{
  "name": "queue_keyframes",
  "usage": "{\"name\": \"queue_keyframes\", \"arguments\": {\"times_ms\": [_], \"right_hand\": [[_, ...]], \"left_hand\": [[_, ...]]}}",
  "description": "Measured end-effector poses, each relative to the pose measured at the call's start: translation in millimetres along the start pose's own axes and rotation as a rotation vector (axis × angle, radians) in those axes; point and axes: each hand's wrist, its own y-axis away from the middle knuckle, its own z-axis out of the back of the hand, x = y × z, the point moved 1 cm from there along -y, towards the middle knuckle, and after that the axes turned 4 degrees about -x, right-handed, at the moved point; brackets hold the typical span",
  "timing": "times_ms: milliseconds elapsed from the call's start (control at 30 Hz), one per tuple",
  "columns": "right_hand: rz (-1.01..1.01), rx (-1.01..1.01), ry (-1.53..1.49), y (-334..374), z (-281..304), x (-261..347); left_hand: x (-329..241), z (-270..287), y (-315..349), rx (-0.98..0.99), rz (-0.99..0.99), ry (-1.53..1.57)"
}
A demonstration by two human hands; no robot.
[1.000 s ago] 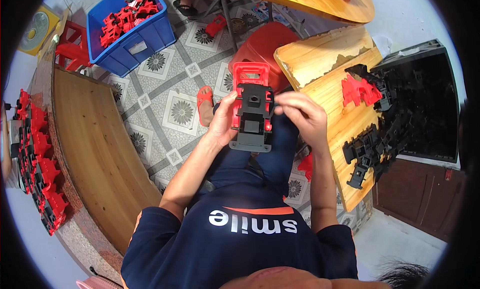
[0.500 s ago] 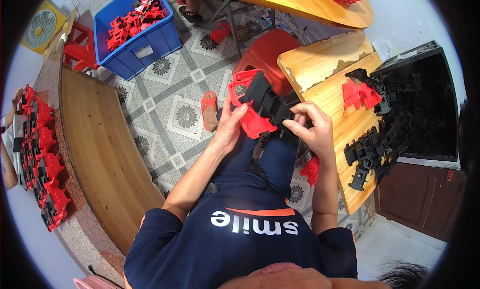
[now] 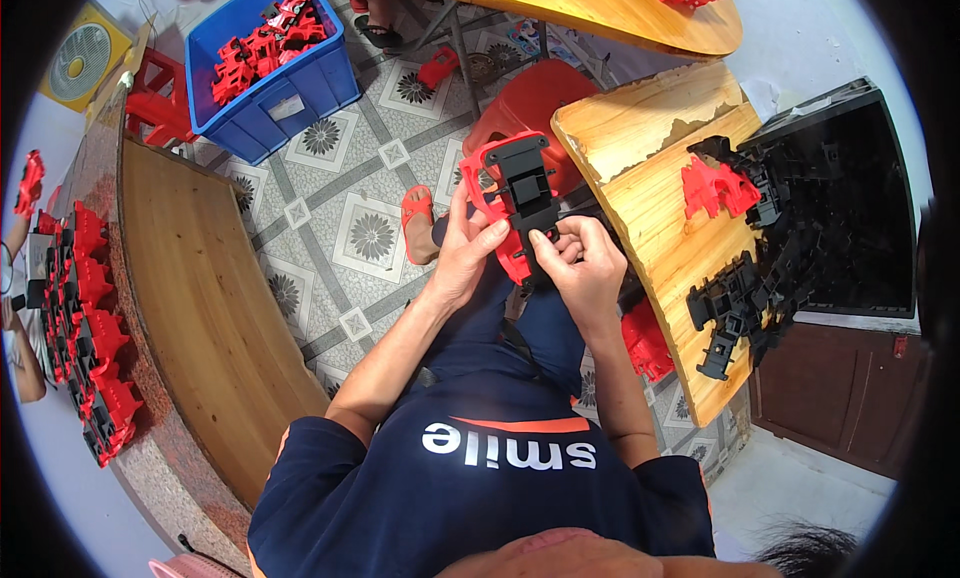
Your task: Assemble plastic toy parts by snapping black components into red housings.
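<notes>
In front of my lap, my left hand (image 3: 468, 256) is closed around a red plastic toy car body (image 3: 514, 256), its thumb along the near side. A black plastic chassis (image 3: 524, 178) lies against the red body, its flat face turned up. My right hand (image 3: 588, 270) pinches the near end of the chassis between thumb and curled fingers. Where the two parts meet is mostly hidden beneath the chassis. Beside my right hand, a wooden board (image 3: 660, 268) holds a red car body (image 3: 718, 188) and loose black chassis parts (image 3: 735, 308).
A black bin (image 3: 860, 198) tipped on its side spills black parts at right. Ahead stand a red stool (image 3: 535, 98) and a blue crate (image 3: 290, 113) of red pieces. Red-and-black assemblies (image 3: 100, 328) line the left counter, where another person's arm (image 3: 28, 368) shows. A wooden table (image 3: 600, 18) stands beyond.
The chassis has turned more upright and now lies closer against the red body. My right hand has moved left and nearer to me. At far left, the other person has raised a red piece.
</notes>
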Motion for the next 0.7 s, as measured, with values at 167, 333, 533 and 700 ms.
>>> {"name": "queue_keyframes", "arguments": {"times_ms": [167,333,533,700], "right_hand": [[0.148,0.063,0.031,4.0,-1.8,3.3],[0.016,-0.093,-0.142,-26.2,-16.0,-12.3],[-0.112,0.140,-0.439,-54.3,-40.2,-21.9],[-0.242,0.243,-0.862,-68.1,-38.5,11.0]], "left_hand": [[-4.3,-3.8,-0.8,0.017,-0.089,-0.066],[-7.4,-7.2,-3.0,0.033,-0.130,-0.269],[-21.5,-21.5,-8.9,-0.065,-0.224,-0.567],[-43.3,-22.5,-9.9,-0.072,-0.421,-0.594]]}}
